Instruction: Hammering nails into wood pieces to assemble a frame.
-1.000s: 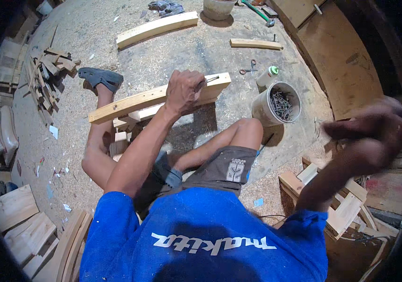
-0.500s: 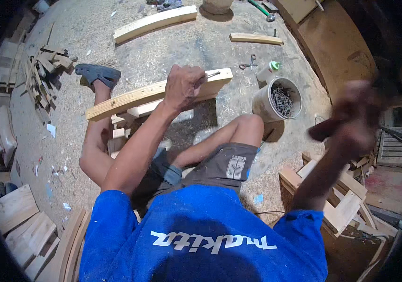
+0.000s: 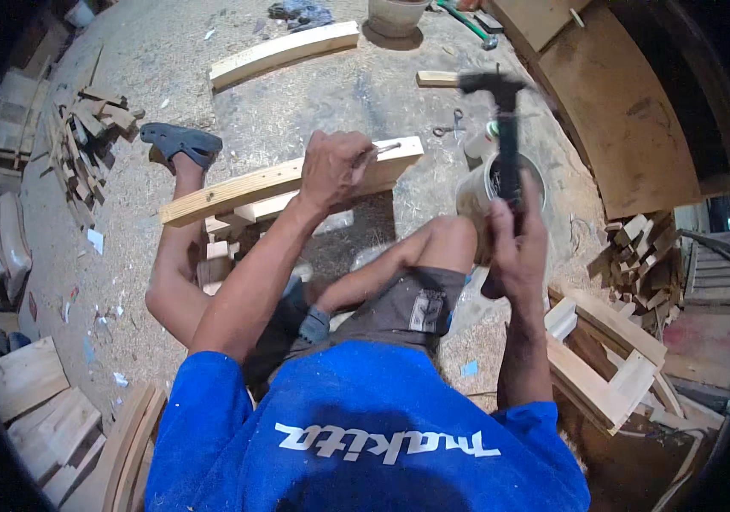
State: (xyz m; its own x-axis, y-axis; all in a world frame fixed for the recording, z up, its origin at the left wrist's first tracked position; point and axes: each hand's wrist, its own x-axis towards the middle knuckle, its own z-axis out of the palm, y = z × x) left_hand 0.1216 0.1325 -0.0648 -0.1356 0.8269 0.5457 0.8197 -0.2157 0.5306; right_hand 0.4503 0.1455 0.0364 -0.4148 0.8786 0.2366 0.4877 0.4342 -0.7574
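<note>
My left hand (image 3: 333,171) is closed over a long, slightly curved wooden beam (image 3: 228,194) that stands on edge in front of my legs. From its fingers a thin metal nail (image 3: 389,148) sticks out toward the beam's right end. Raised on the right, my right hand (image 3: 521,252) grips a hammer (image 3: 508,128) by its dark handle, the head pointing away from me and blurred by motion. Behind the hammer stands a pail (image 3: 472,194) of nails, partly covered by it. More pale wood (image 3: 275,205) lies under the beam.
Past the pail are a bottle (image 3: 476,147), scissors (image 3: 448,130) and a short strip of wood (image 3: 437,78). A second curved beam (image 3: 284,55) lies farther off. Wood scraps (image 3: 83,141) are heaped at left, and a wooden frame (image 3: 612,388) sits near my right elbow.
My right hand has swung the hammer inward from the far right to above the pail. My left hand stays at the beam with the nail; the view has shifted slightly.
</note>
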